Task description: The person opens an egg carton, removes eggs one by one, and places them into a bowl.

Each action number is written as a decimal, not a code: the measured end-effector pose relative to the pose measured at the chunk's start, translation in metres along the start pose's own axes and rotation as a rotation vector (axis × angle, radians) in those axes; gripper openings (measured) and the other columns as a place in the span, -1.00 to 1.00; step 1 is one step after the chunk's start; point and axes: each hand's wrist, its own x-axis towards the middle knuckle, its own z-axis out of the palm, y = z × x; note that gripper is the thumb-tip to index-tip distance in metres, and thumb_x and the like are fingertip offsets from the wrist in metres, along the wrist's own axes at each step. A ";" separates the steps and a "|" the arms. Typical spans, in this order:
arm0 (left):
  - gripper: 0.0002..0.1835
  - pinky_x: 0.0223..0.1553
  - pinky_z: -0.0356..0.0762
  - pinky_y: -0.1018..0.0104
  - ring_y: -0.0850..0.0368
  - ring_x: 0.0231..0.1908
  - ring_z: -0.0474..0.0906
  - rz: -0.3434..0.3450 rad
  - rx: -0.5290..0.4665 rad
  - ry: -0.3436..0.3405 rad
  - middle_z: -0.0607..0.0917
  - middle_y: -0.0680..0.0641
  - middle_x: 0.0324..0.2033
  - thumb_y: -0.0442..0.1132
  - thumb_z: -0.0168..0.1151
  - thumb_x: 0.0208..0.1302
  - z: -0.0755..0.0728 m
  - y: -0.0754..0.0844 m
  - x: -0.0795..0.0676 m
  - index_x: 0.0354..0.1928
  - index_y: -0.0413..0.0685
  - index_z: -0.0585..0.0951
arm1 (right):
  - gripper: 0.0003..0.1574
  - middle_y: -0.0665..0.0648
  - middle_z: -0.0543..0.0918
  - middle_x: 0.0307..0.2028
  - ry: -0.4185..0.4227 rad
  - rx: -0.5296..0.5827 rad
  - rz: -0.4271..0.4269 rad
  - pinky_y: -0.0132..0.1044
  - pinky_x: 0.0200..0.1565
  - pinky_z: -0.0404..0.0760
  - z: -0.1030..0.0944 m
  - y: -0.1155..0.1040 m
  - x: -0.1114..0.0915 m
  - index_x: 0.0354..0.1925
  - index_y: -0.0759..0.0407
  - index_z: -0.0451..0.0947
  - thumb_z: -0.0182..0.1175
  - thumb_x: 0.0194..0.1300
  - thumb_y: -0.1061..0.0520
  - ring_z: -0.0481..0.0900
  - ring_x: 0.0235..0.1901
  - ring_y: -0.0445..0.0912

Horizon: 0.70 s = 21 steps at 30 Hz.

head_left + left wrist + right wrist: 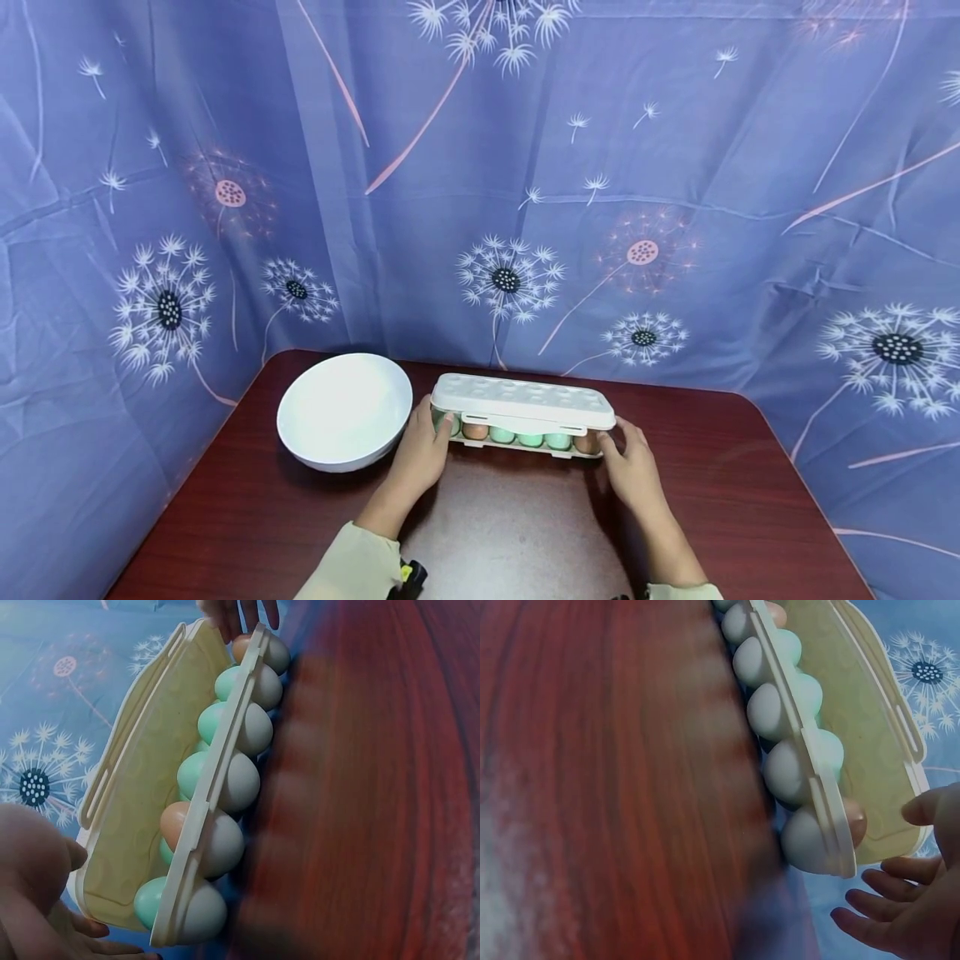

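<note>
An egg carton with a white lid lies on the table, its lid raised partway on the far side. Green and brown eggs sit in its cups, showing through the gap. At the left end my left hand holds the lid, thumb in front and fingers at the side; in the left wrist view its thumb is at the lid's edge. My right hand holds the opposite end. In the right wrist view its thumb and forefinger bracket the lid's corner, other fingers spread below.
A large white bowl stands left of the carton, close to my left hand. The dark red wooden table reaches back to a blue curtain with dandelion prints, which also hangs along the left and right sides.
</note>
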 end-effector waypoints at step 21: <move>-0.23 0.51 0.08 -0.22 -0.29 0.52 0.11 -0.052 -0.213 0.012 0.19 -0.40 0.50 0.11 -0.13 0.59 0.007 -0.006 0.013 0.55 -0.31 0.02 | -0.36 0.41 0.41 0.25 0.114 0.148 0.060 0.10 0.37 0.35 0.005 -0.009 0.011 0.37 0.37 0.30 -0.04 0.57 -0.04 0.43 0.30 0.25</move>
